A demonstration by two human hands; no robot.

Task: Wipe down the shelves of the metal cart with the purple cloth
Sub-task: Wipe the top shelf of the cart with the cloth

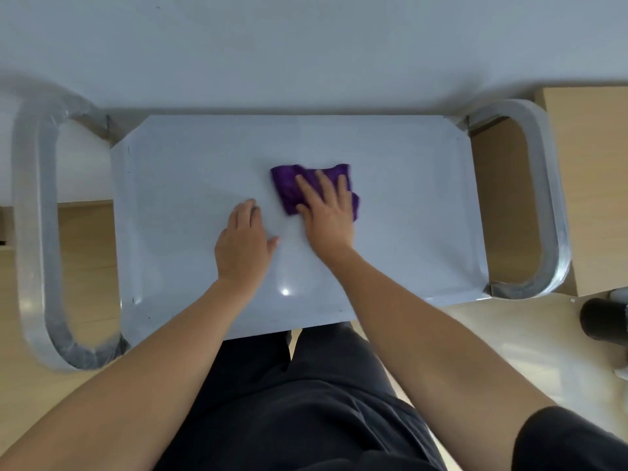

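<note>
Pressing one purple cloth (288, 186): right hand (328, 217)

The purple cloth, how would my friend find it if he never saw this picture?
Find the big metal cart with a looped handle at each end and look at its flat top shelf. Near the shelf's middle, the right hand presses flat on the purple cloth, while the left hand rests on bare metal beside it. It is the only purple, crumpled thing there.
</note>
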